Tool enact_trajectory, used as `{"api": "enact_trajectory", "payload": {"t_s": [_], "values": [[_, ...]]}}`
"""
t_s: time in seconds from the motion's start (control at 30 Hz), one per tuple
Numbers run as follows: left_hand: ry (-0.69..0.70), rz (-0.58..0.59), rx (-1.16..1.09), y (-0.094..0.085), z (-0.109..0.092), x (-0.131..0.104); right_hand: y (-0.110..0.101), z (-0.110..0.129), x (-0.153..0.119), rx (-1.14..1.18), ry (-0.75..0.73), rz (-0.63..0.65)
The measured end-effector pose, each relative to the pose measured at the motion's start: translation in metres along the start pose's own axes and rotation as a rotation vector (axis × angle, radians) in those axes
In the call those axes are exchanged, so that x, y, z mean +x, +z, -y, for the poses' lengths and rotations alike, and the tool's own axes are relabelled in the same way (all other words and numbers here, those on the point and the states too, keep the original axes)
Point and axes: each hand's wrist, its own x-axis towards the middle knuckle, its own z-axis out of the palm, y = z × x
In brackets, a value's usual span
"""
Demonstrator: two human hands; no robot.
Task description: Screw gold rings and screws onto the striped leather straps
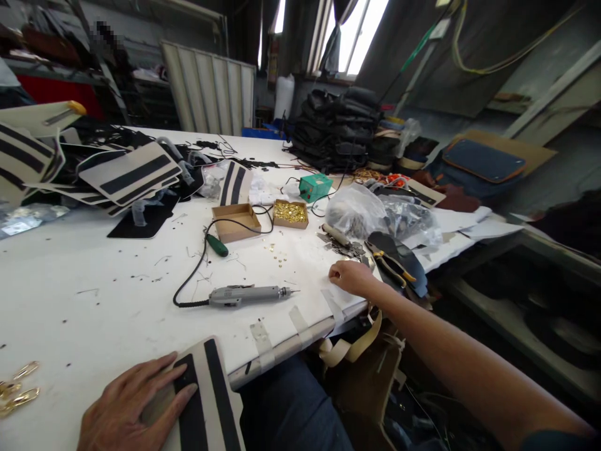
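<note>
My left hand [138, 401] lies flat with fingers spread on a cream panel with black stripes [220, 401], at the table's near edge. My right hand [347, 277] is over the table on the right, its fingers curled together; whatever they hold, if anything, is hidden. Close beyond it are small metal plates [352, 249] and yellow-and-black pliers [392, 263]. Between my hands, a grey electric screwdriver [251, 294] rests on its side, bit pointing right. Behind it stands a small box of gold-coloured hardware [290, 213], with a few loose gold pieces [280, 258] in front.
Striped panels [136, 172] are heaped at the left, near a green-handled tool [216, 245] and a cardboard box [236, 222]. A green power unit [315, 186], plastic bags [359, 210] and stacked black items [333, 128] stand farther back. Gold clasps [19, 391] lie front left.
</note>
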Motion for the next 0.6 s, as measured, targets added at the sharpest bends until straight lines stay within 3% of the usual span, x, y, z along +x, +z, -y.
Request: {"api": "enact_trajectory", "payload": {"t_s": [0.37,0.6], "values": [[0.129,0.006,0.116,0.002,0.011,0.001,-0.030,0.019,0.023,-0.157,-0.125,0.178],[0.157,-0.014,0.103,0.001,0.008,-0.001,-0.032,0.009,0.029,-0.026,-0.169,0.210]]}}
